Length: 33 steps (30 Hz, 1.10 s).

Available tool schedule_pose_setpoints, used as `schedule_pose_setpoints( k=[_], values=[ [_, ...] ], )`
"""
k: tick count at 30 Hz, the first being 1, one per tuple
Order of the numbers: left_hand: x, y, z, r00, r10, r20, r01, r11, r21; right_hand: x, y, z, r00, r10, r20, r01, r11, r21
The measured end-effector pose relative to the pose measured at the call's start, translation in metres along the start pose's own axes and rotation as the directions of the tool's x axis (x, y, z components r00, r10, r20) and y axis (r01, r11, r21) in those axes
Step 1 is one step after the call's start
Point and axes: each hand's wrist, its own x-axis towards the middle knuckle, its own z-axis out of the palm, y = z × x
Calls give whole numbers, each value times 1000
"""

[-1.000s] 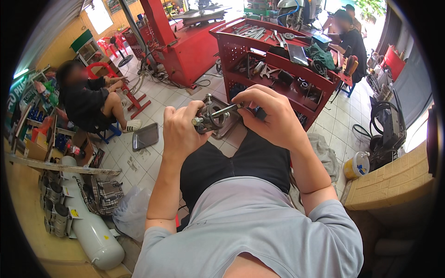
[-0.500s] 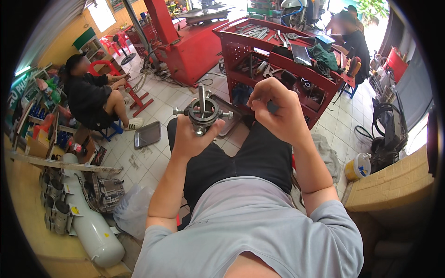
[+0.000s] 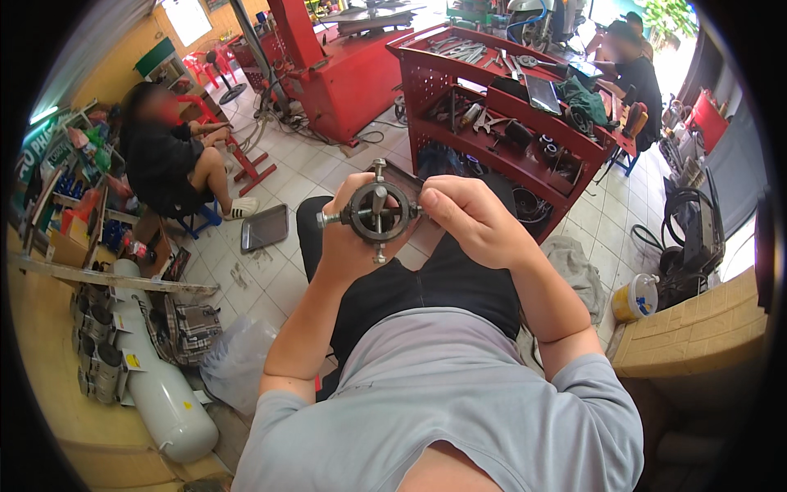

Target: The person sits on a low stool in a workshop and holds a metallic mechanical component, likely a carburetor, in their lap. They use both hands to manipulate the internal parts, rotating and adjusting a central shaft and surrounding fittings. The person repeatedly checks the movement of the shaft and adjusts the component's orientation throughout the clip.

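Note:
My left hand [image 3: 338,248] is wrapped round a dark metal ring [image 3: 355,216] with bolts screwed in through its sides. A grey rod [image 3: 379,199] shows in the middle of the ring, its end pointing up. One bolt [image 3: 326,219] sticks out to the left, and others stand out at the far and near sides. At the ring's right side, the thumb and fingers of my right hand [image 3: 474,217] are closed at the end of the right-hand bolt [image 3: 416,211]. The fingertips partly hide that bolt.
Ahead stands a red tool cart [image 3: 500,90] with wrenches and other tools. A metal tray [image 3: 265,228] lies on the tiled floor. To the left a person [image 3: 168,156] sits on a low stool, near a grey cylinder [image 3: 168,402]. A white-and-yellow bucket [image 3: 635,297] is at right.
My right hand has come left and down, from apart in the air onto the ring's right bolt. The ring has turned, so its opening faces up more.

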Motion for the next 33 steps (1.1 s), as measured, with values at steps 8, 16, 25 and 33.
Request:
schedule_pose_setpoints(
  k=[8,16,25,33],
  values=[
    [-12,-31,19,919,-348,185,391,859,-329,17,30,9,957,-161,-242,55,918,-393],
    [-12,-109,69,642,-715,277,686,375,-624,76,122,-11,948,-104,-301,-12,933,-359],
    [-16,-188,118,498,-804,325,804,287,-521,124,223,-36,863,467,-192,-478,879,-10],
    [-22,-287,158,464,-841,278,860,353,-368,174,319,-44,861,416,-294,-352,903,245]
  ],
)
